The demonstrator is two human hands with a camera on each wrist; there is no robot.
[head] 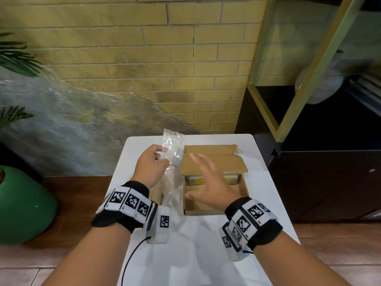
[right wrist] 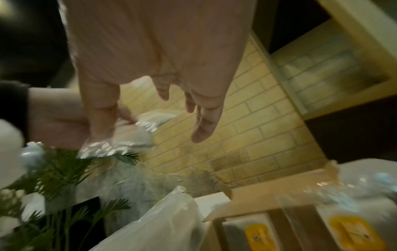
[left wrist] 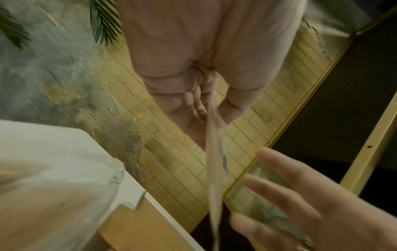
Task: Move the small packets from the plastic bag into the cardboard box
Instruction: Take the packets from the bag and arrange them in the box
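On the white table [head: 206, 234] stands an open cardboard box [head: 244, 186], flaps folded back. Against its far wall lie small packets [head: 194, 180] with yellow labels, close up in the right wrist view as packets [right wrist: 257, 234]. My left hand [head: 162, 155] pinches the clear plastic bag [head: 173, 141] near its top and holds it upright just left of the box. The left wrist view shows the left hand [left wrist: 206, 105] nipping thin plastic film [left wrist: 214, 169]. My right hand [head: 203, 176] hovers over the box, fingers spread and holding nothing; the right hand [right wrist: 171, 110] looks the same from the wrist.
A green pot [head: 24, 203] and palm leaves [head: 16, 58] are on the left. A dark cabinet [head: 319, 182] with a gold-framed shelf [head: 309, 69] stands close on the right. A brick wall [head: 144, 58] rises behind the table.
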